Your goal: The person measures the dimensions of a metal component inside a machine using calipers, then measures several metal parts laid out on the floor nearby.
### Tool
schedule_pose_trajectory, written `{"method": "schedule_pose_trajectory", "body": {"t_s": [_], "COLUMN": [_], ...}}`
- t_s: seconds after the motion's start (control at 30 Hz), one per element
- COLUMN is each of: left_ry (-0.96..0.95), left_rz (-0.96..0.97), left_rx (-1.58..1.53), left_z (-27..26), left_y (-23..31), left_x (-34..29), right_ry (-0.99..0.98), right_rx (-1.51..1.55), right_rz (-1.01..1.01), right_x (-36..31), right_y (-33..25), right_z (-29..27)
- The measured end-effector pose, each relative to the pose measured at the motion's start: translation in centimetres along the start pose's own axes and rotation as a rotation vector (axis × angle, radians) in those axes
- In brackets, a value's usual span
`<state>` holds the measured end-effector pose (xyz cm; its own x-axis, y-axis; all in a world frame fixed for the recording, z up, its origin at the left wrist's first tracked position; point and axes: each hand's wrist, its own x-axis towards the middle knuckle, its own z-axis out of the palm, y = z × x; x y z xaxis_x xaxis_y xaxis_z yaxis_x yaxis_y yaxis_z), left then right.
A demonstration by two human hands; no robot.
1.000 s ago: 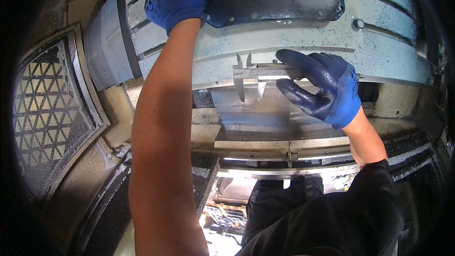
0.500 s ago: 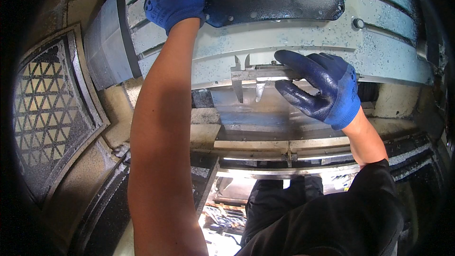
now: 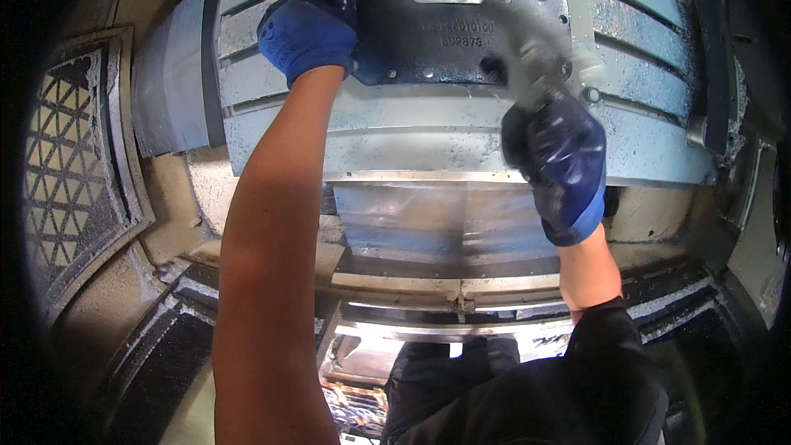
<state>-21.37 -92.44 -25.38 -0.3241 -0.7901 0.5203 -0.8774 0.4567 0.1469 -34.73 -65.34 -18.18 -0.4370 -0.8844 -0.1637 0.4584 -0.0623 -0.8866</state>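
Note:
A black metal plate [image 3: 387, 33] with small holes and a rectangular opening lies on the pale slotted machine table [image 3: 387, 128]. My left hand [image 3: 309, 33], in a dark blue coated glove, is closed at the plate's left edge. Its fingertips are partly hidden there. A steel vernier caliper [image 3: 531, 53], smeared by motion, is in my gloved right hand [image 3: 564, 156]. The caliper is tilted, with its far end over the lower right part of the plate. Whether it touches the plate, I cannot tell.
A bolt head [image 3: 591, 95] stands up from the table just right of the plate. Wet drops and chips dot the slotted surface. A metal cover [image 3: 404, 222] lies below the table's front edge. At the left is a panel with a triangular lattice [image 3: 62, 165].
My right hand has swung the caliper up and forward, from in front of the table to over the plate. The view has shifted, showing more of the plate. My left hand stays at the plate's edge.

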Motion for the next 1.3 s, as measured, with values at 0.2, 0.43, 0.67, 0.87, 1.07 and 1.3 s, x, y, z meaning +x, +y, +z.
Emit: {"method": "schedule_pose_trajectory", "body": {"t_s": [0.2,0.43,0.67,0.87,1.07,1.3], "left_ry": [0.016,-0.001,0.051,0.049,0.034,0.023], "left_rz": [0.013,0.023,0.02,0.006,-0.005,-0.015], "left_rx": [-0.048,-0.036,-0.08,-0.07,-0.043,-0.086], "left_z": [0.3,0.9,-1.3,-1.4,-1.5,-1.8], "left_y": [0.4,-0.2,1.6,1.5,1.5,1.7], "left_x": [-0.2,-0.2,0.2,0.5,0.6,0.5], "right_ry": [-0.18,0.201,0.133,0.287,0.224,0.13], "right_rx": [0.129,-0.148,-0.26,-1.016,-1.07,-1.057], "right_rz": [-0.519,-0.666,-0.745,-1.168,-1.184,-1.297], "right_x": [6.2,12.8,16.4,17.3,17.3,17.7], "right_y": [0.6,-1.6,-0.3,0.2,1.0,2.9], "right_z": [-1.1,5.3,5.0,4.4,3.9,1.3]}}
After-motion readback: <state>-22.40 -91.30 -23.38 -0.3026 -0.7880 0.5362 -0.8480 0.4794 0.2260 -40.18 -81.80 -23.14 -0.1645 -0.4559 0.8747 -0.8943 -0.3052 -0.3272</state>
